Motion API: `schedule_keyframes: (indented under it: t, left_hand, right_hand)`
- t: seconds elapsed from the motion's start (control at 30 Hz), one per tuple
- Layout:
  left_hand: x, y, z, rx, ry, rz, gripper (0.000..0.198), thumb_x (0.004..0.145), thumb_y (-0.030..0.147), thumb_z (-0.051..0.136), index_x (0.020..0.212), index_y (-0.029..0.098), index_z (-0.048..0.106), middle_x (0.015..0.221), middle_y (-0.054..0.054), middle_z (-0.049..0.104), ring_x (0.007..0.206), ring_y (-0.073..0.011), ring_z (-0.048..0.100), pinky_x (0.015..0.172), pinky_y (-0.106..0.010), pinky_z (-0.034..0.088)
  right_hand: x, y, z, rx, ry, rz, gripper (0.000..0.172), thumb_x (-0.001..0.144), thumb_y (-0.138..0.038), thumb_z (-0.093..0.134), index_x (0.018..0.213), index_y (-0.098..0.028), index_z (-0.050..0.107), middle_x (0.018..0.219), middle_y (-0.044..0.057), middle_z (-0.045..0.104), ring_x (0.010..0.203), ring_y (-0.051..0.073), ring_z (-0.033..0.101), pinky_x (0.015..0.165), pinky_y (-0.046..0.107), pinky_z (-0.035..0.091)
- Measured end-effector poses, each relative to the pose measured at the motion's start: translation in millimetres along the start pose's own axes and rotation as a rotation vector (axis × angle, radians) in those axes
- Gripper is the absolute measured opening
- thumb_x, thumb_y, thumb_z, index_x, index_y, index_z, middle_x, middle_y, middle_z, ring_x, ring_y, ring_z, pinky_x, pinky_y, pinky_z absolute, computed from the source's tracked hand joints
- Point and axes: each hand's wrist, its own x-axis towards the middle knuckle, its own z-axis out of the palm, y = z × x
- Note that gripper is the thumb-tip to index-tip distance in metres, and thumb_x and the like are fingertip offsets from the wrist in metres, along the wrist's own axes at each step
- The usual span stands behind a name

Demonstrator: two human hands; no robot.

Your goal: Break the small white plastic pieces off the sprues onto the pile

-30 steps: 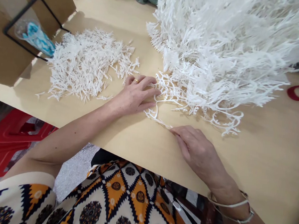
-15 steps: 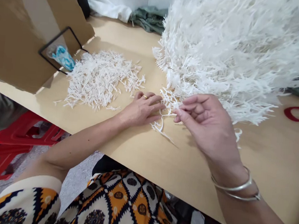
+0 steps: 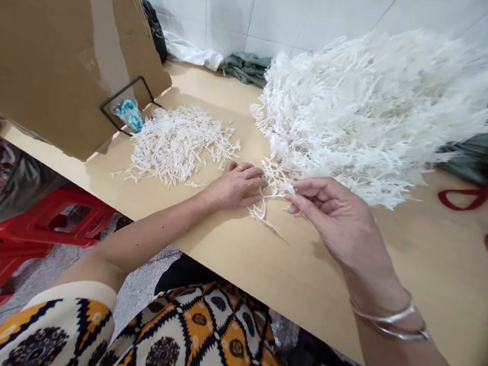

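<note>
My right hand (image 3: 331, 210) pinches the edge of a white branched strand piece (image 3: 276, 177) between thumb and fingertips, just above the table. My left hand (image 3: 240, 187), with a ring on one finger, lies on the table with its fingers stretched out and slightly apart. Its fingertips touch the left side of the same white strands. A thin curled strand (image 3: 261, 212) trails below, between the hands. Behind my right hand rises a large heap of white branched strands (image 3: 352, 113). Beyond my left hand lies a lower pile of short white pieces (image 3: 179, 143).
A cardboard box (image 3: 59, 47) stands at the left, with a black wire frame (image 3: 120, 104) and a blue-and-white packet (image 3: 130, 114) beside it. Dark green cloth (image 3: 246, 67) lies along the wall. A red strap (image 3: 460, 199) is at the right. Red stools (image 3: 66, 213) stand below the table.
The view has shifted, showing more wall and more of the table's right side. Both hands keep nearly the same places at the white strands.
</note>
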Motion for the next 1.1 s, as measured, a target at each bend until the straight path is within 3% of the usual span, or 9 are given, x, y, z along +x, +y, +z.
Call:
schedule_keyframes:
  t: [0.17,0.23,0.37,0.47,0.63,0.77,0.87,0.97,1.1]
  left_hand:
    - [0,-1,1.1,-0.036,-0.012,0.082,0.031,0.103,0.044,0.058,0.126,0.027,0.070,0.139,-0.004,0.070,0.129,-0.0253,0.060,0.108,-0.044,0.033]
    - [0,-2,3.0,-0.067,-0.026,0.205,0.033,0.105,0.045,0.054,0.126,0.026,0.071,0.139,-0.004,0.071,0.129,-0.0237,0.063,0.109,-0.042,0.037]
    - [0,-4,6.0,-0.133,-0.034,0.404,0.036,0.108,0.042,0.049,0.126,0.022,0.073,0.137,-0.007,0.074,0.129,-0.0209,0.066,0.110,-0.037,0.044]
    - [-1,-3,4.8,-0.110,-0.050,0.449,0.038,0.109,0.042,0.048,0.122,0.020,0.075,0.127,-0.010,0.078,0.121,-0.0214,0.071,0.107,-0.038,0.046]
    - [-3,5,2.7,-0.030,0.020,0.479,0.043,0.107,0.049,0.050,0.135,0.022,0.070,0.127,-0.010,0.078,0.098,-0.0171,0.075,0.088,-0.036,0.049]
    - [-7,7,6.5,-0.055,0.100,0.580,0.040,0.101,0.053,0.060,0.129,0.026,0.071,0.114,-0.008,0.080,0.090,-0.0144,0.073,0.080,-0.032,0.049]
    - [-9,2,10.4,-0.196,0.276,0.310,0.052,0.097,0.069,0.056,0.118,0.024,0.070,0.105,-0.010,0.076,0.091,-0.0192,0.069,0.084,-0.035,0.052]
    - [-6,-4,11.5,-0.323,0.417,-0.032,0.071,0.100,0.076,0.035,0.121,0.014,0.062,0.105,-0.016,0.070,0.091,-0.0233,0.066,0.085,-0.040,0.055]
    - [3,-1,4.0,-0.408,0.294,-0.086,0.077,0.101,0.076,0.036,0.145,0.014,0.048,0.126,-0.018,0.069,0.100,-0.0233,0.070,0.093,-0.039,0.057]
  right_hand:
    - [-14,-3,-23,-0.046,0.083,0.050,0.017,0.081,-0.027,0.084,0.094,-0.023,0.073,0.075,-0.001,0.073,0.064,0.011,0.070,0.065,0.025,0.061]
    - [-6,-2,-9,0.007,0.111,0.071,0.020,0.080,-0.028,0.084,0.096,-0.024,0.073,0.080,-0.001,0.075,0.071,0.013,0.073,0.072,0.027,0.063]
    - [20,0,42,0.162,-0.043,-0.030,0.029,0.092,-0.032,0.070,0.121,-0.027,0.070,0.128,0.005,0.075,0.111,0.018,0.075,0.100,0.039,0.062]
    - [38,7,62,-0.111,0.008,-0.179,0.021,0.095,-0.027,0.061,0.114,-0.024,0.070,0.113,0.006,0.074,0.102,0.020,0.073,0.096,0.042,0.062]
    - [71,31,52,-0.665,0.349,-0.339,0.045,0.091,-0.019,0.059,0.135,-0.014,0.059,0.120,0.017,0.063,0.094,0.025,0.065,0.094,0.049,0.057]
    - [84,50,46,-0.874,0.216,-0.416,0.023,0.097,-0.016,0.049,0.109,-0.018,0.068,0.104,0.015,0.067,0.100,0.032,0.064,0.091,0.049,0.054]
    - [72,60,48,-0.834,0.174,-0.489,0.022,0.102,-0.020,0.047,0.107,-0.023,0.067,0.102,0.012,0.071,0.100,0.030,0.066,0.092,0.048,0.054]
    - [53,69,49,-0.778,0.183,-0.535,0.024,0.102,-0.020,0.047,0.114,-0.026,0.066,0.108,0.011,0.073,0.103,0.028,0.068,0.093,0.047,0.055]
    - [38,76,49,-0.744,0.148,-0.596,0.021,0.101,-0.021,0.050,0.111,-0.027,0.068,0.107,0.011,0.075,0.101,0.029,0.070,0.092,0.049,0.055]
